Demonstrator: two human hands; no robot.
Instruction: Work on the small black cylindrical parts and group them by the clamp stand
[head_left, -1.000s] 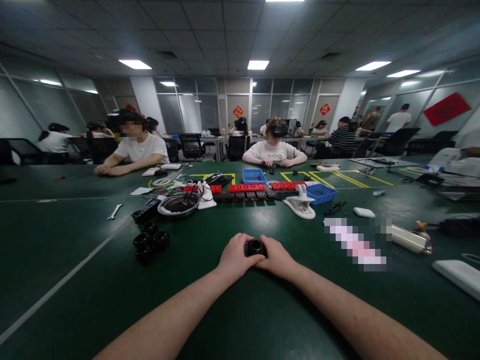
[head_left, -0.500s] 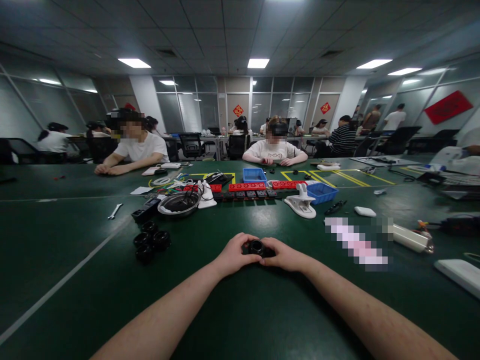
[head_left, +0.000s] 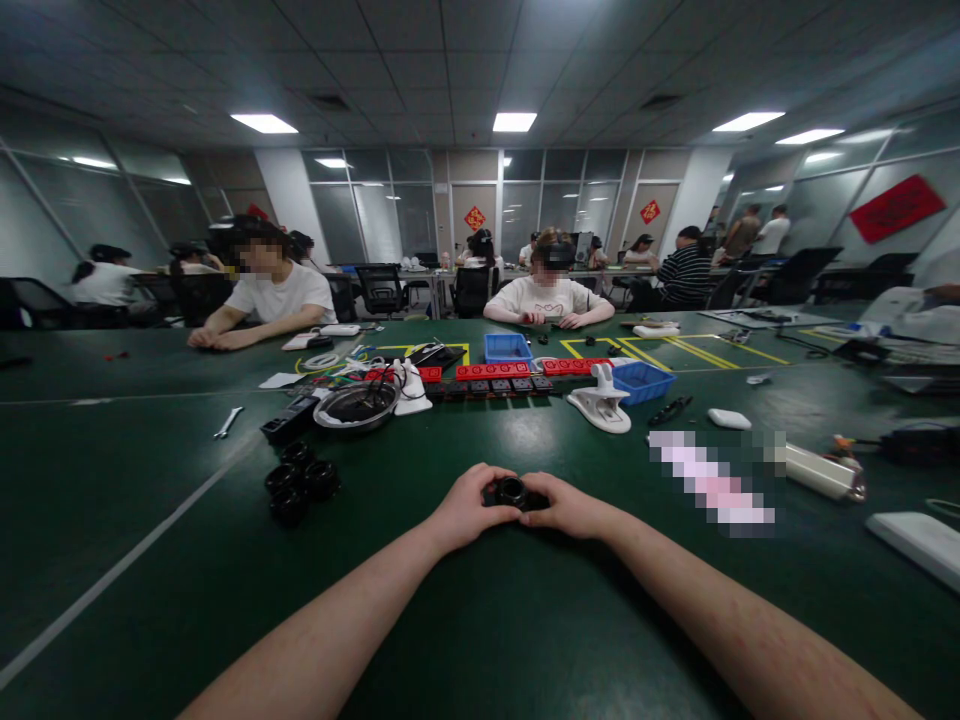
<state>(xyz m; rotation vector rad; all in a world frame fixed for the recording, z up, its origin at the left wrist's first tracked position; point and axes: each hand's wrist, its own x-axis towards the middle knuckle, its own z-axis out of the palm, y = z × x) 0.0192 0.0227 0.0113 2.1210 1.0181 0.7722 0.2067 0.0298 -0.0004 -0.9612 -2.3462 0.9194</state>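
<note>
Both my hands meet around a black round part with a hollow centre, on or just over the green table. My left hand curls around its left side, thumb along the near edge. From the right, my right hand grips it the same way, and the two thumb tips nearly touch. Dark material shows on either side of the ring between the fingers; its full shape is hidden. To the left, several similar black round parts stand in a cluster.
Beyond the hands lie red socket strips, blue bins, a white clip base and a metal bowl with cables. A wrench lies left. At right are a white case and a cream cylinder. Two people sit opposite.
The camera view has shifted very slightly. Both hands keep the same hold on the black round part, with no clear movement of it.
</note>
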